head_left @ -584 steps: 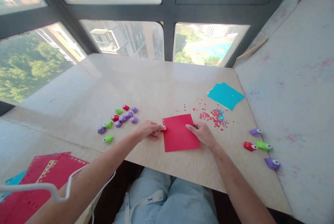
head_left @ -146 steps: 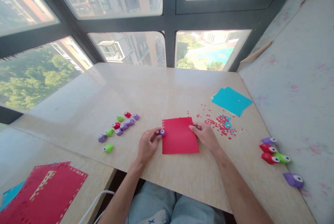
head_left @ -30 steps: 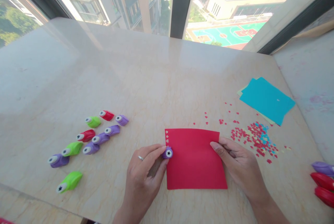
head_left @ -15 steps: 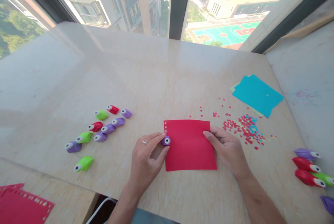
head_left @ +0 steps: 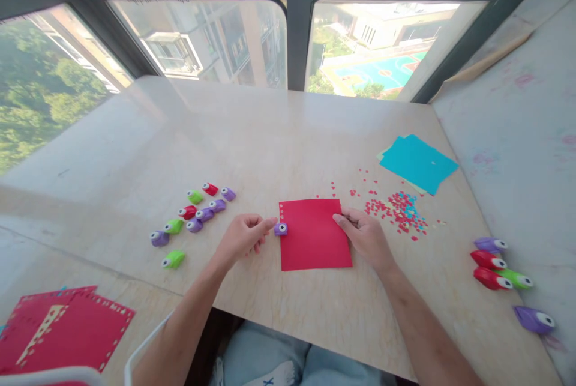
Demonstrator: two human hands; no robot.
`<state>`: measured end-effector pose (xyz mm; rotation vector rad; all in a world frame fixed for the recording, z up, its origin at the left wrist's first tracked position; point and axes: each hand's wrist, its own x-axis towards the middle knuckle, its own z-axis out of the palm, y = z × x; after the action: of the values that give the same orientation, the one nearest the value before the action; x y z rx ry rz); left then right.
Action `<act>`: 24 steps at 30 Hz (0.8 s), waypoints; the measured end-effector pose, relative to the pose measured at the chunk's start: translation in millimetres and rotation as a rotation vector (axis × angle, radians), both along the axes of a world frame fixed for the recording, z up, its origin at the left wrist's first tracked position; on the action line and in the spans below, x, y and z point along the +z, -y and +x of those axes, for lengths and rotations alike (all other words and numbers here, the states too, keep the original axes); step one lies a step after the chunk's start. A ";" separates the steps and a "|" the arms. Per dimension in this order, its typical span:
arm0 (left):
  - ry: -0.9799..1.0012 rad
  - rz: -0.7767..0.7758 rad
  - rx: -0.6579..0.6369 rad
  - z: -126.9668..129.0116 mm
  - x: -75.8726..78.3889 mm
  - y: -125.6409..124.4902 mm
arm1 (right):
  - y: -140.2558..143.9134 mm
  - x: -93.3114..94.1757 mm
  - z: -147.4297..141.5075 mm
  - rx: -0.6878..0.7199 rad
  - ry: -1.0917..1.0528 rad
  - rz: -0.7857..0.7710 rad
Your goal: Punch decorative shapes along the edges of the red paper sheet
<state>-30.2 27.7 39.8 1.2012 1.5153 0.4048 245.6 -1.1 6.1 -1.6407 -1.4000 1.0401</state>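
Observation:
A square sheet of red paper [head_left: 315, 242] lies before me, with a short column of punched holes at its upper left edge. A small purple paper punch [head_left: 281, 229] sits over that edge, its round white face with a dark star turned up. My left hand [head_left: 246, 237] is at the punch's outer end, thumb stretched against it and the other fingers curled below; their contact is partly hidden. At the sheet's right edge, my right hand [head_left: 363, 236] pinches the red paper, thumb on top and fingers underneath.
More purple, red and green punches [head_left: 195, 212] stand at left, and several others [head_left: 492, 278] at far right. Tiny cut-outs [head_left: 400, 212] are scattered beyond my right hand, near blue sheets [head_left: 420, 161]. Punched red sheets [head_left: 85, 332] lie at lower left. Windows [head_left: 252, 44] border the table's far side.
My left hand has changed its hold, from thumb and finger around the punch's sides to the thumb at its outer end. The camera view has tilted up and shifted. My right hand keeps its pinch.

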 end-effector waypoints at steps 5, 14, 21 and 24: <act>-0.045 -0.129 -0.138 2.6 3.5 -12.8 | -0.7 0.0 -0.4 0.022 -0.012 0.024; -0.005 -0.140 -0.165 5.4 6.1 -15.8 | -1.9 -5.3 -0.9 0.002 -0.001 0.074; 0.024 -0.164 -0.089 10.9 9.2 -16.1 | -1.1 -1.2 -2.2 0.024 0.042 0.095; 0.017 -0.162 -0.042 11.2 9.9 -14.4 | -0.7 0.5 -3.2 0.008 0.043 0.105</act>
<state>-18.9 42.2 49.6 1.0984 1.4765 0.2581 242.4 -0.4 6.6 -1.5912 -1.4654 0.9248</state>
